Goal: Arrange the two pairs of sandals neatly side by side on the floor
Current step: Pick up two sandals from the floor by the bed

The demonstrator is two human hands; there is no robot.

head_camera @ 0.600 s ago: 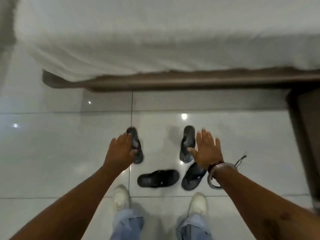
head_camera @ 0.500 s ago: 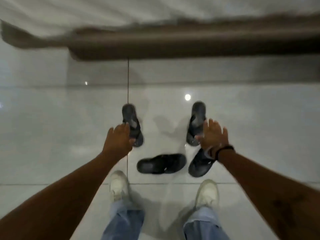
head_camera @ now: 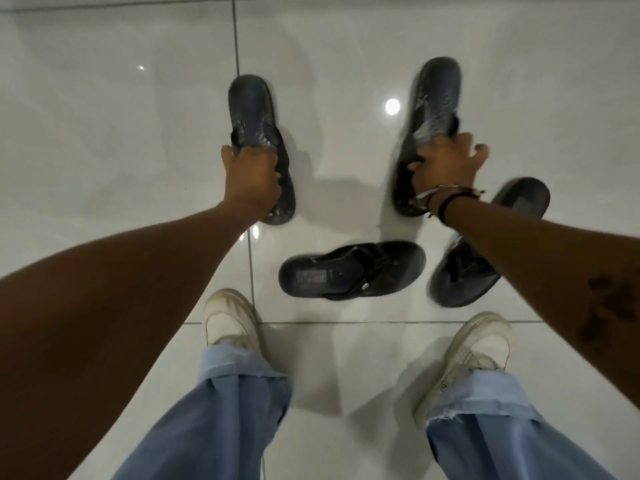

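Head cam: left hand [head_camera: 251,178] is closed around the strap area of the far-left sandal [head_camera: 258,133]. Right hand [head_camera: 441,168] is clamped on the strap of the far-right sandal [head_camera: 433,105], little finger stuck out. Can't tell if either sole is off the floor [head_camera: 104,133]. Other 2 sandals lie loose, near: 1 sideways at centre [head_camera: 349,270], 1 angled [head_camera: 485,258] just right of it, partly under the right forearm. White shoes [head_camera: 228,320] stand nearest, 1 each side.
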